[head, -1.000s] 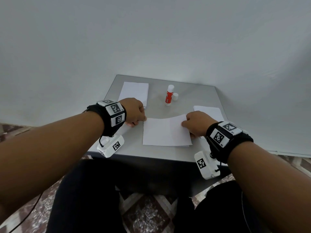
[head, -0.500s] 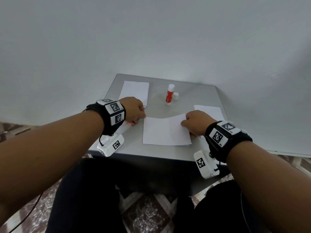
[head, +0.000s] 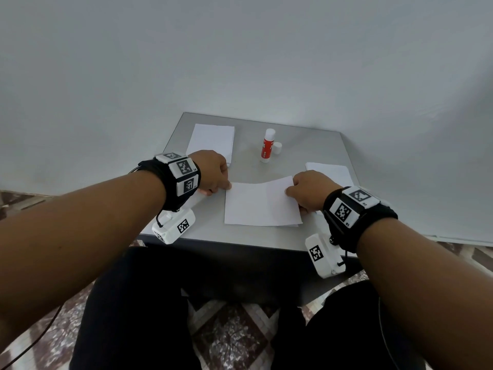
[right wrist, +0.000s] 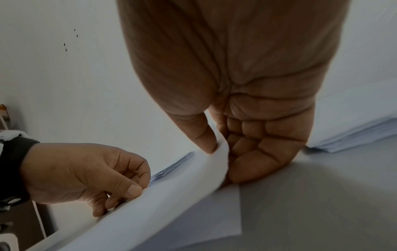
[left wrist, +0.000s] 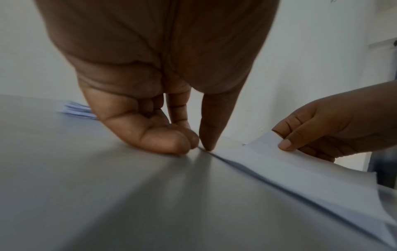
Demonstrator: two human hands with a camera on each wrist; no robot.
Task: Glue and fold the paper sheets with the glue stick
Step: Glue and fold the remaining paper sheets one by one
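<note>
White sheet (head: 262, 204), wrist views show hands (left wrist: 150, 118) pinching corners

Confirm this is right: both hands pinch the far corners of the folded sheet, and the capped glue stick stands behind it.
Wrong on the cap. In the head view the glue stick stands uncapped, its cap beside it. The left hand and right hand do pinch the folded sheet.

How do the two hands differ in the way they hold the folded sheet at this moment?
The left hand pinches the folded sheet at its far left corner, low against the table; the right hand pinches the far right corner and lifts it off the table. So the left corner lies flat, while the right corner curves upward. Both pinch with thumb and fingertips, and both grip the sheet's far edge.
</note>
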